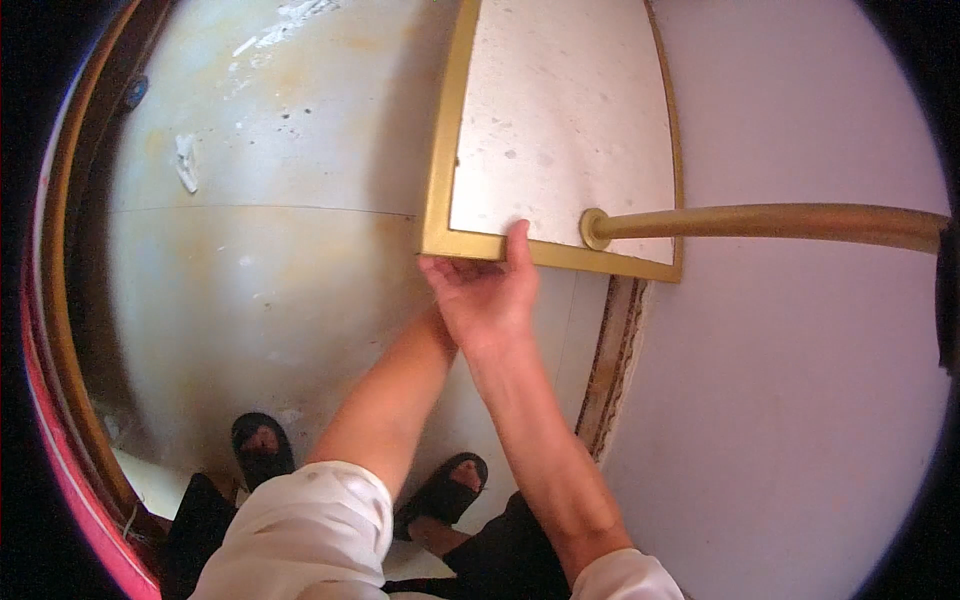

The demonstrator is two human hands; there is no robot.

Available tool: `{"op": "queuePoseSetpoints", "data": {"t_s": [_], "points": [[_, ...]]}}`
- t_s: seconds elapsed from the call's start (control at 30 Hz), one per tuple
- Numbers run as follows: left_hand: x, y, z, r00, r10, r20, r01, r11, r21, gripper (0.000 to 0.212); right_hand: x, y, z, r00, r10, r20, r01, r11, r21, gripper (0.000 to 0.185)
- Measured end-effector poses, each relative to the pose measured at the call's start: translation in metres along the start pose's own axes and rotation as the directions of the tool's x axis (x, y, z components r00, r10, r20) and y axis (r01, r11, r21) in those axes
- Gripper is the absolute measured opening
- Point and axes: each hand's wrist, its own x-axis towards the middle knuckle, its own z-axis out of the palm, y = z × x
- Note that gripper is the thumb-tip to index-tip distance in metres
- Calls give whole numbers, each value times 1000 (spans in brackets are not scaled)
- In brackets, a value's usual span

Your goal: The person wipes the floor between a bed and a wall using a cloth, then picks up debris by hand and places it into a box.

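A white panel (562,127) in a gold-coloured frame (439,172) stands out beside the pale wall, like a shelf. At its near edge my right hand (491,296) has the palm turned up. The thumb lies over the frame's front bar, and the fingers curl beneath it. My left forearm (397,397) reaches under the same corner. Behind my right hand and the frame, my left hand is mostly hidden, so its grip cannot be made out. A gold-coloured tube (750,223) meets the panel at a round flange (595,229), right of my thumb.
The pale floor (300,315) bears stains and white scraps (186,163). My feet in black sandals (262,450) stand below. To the right rises a plain wall (787,390), with a worn brown strip (615,360) at its foot. A brown edge (64,300) curves along the left.
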Motion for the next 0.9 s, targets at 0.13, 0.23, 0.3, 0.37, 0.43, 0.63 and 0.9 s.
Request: {"op": "queuePoseSetpoints", "data": {"t_s": [0.13, 0.23, 0.3, 0.37, 0.43, 0.63, 0.9], "points": [[-14, 26, 41, 962, 113, 248, -93, 992, -90, 36, -5, 0, 5, 1000, -18, -20, 17, 999, -42, 67], [-60, 46, 67, 858, 259, 443, -155, 954, -259, 34, -5, -5, 1, 999, -30, 40, 32, 998, -52, 61], [-101, 45, 73, 763, 376, 525, -187, 907, -378, 33, -4, -6, 0, 1000, 2, 8, -1, 997, -83, 59], [-140, 38, 70, 658, 494, 569, -195, 841, -505, 32, -2, -5, -1, 1000, 7, 22, -6, 998, -64, 59], [-173, 24, 55, 550, 586, 595, -171, 776, -607, 31, 1, -2, -3, 998, 33, 45, -31, 999, -43, 58], [-208, -10, -2, 233, 884, 406, -648, 452, -613, 35, 12, -3, -7, 1000, 1, 0, -1, 999, -43, 63], [-188, 30, -79, 650, 736, 189, -683, 675, -279, 40, 11, -3, 6, 994, 87, -70, -92, 993, -80, 60]]}}
